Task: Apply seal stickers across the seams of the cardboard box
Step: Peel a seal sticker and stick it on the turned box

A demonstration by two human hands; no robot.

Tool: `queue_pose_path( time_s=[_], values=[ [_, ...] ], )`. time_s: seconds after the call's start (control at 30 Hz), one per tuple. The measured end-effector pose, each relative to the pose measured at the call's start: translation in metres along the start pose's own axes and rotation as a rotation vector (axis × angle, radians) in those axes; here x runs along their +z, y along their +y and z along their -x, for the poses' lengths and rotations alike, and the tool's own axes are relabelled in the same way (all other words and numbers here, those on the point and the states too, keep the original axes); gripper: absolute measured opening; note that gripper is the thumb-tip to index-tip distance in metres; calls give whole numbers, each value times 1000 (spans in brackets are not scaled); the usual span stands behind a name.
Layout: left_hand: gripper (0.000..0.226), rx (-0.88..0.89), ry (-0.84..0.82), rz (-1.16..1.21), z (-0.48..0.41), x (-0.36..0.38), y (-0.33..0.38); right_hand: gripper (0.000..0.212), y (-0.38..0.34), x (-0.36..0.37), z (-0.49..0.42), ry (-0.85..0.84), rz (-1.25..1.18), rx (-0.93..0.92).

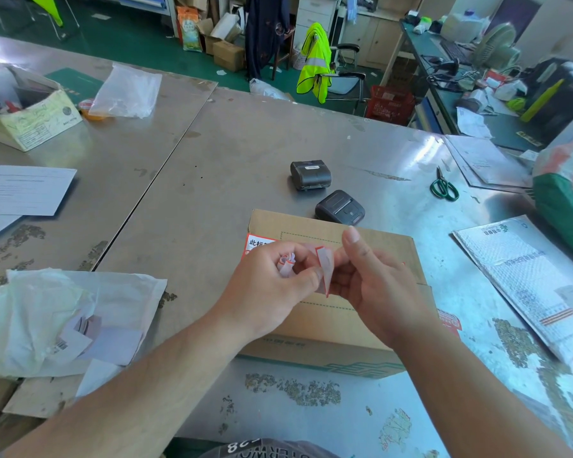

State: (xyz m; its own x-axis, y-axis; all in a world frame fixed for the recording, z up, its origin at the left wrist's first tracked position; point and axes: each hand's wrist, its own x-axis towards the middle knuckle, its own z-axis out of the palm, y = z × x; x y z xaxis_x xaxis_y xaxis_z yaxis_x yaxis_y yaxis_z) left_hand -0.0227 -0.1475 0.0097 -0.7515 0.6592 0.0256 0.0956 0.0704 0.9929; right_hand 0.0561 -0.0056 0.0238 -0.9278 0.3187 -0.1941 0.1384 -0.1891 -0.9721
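Note:
A flat brown cardboard box (377, 246) lies on the metal table in front of me, with a red-and-white seal sticker (257, 242) stuck over its far left edge. Another red sticker (449, 320) shows at the box's right side. Above the box, my left hand (272, 285) holds a crumpled roll of sticker backing (286, 262) and pinches one edge of a red-bordered seal sticker (325, 271). My right hand (374, 279) grips the sticker's other side, forefinger raised. Both hands hide much of the box top.
Two black portable label printers (310, 175) (340, 208) sit just beyond the box. Green scissors (444, 187) lie to the right, bubble mailers (536, 292) at the near right. A white bag with paper scraps (63, 319) lies at the left, an open carton (24, 107) at the far left.

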Motion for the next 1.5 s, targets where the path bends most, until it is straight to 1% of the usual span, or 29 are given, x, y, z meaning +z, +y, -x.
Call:
queue_pose_path(
  time_s=[0.17,0.37,0.57,0.7,0.83,1.03,1.13,1.2,1.3,1.37,1.43,1.5],
  values=[
    [19,11,9,-46,2,-1,2,65,1,2,0,-13,31,-17],
    [24,29,11,-76,5,-2,8,65,4,0,-2,-22,57,-15],
    [22,36,13,-88,4,-1,7,63,5,-1,-2,-11,57,-1],
    [19,35,-12,-56,4,-1,3,61,7,-1,-4,0,11,37],
    [16,15,-10,38,4,0,0,64,7,0,-4,-20,-59,112],
    [13,6,-27,154,4,2,0,59,10,0,-6,-14,-110,156],
    [18,-32,-29,235,4,2,-1,59,11,0,-6,13,-152,172],
    [14,-57,-37,290,4,1,-3,61,12,0,-7,26,-170,178],
    [21,-144,-65,438,3,-2,-8,63,13,0,-8,40,-171,182],
    [17,-187,-75,547,2,-4,-12,65,13,0,-9,54,-172,176],
    [20,-220,-89,648,0,-6,-16,59,13,0,-9,77,-181,176],
    [24,-258,-96,733,-2,-9,-18,39,12,-2,-10,113,-203,185]
  ],
)
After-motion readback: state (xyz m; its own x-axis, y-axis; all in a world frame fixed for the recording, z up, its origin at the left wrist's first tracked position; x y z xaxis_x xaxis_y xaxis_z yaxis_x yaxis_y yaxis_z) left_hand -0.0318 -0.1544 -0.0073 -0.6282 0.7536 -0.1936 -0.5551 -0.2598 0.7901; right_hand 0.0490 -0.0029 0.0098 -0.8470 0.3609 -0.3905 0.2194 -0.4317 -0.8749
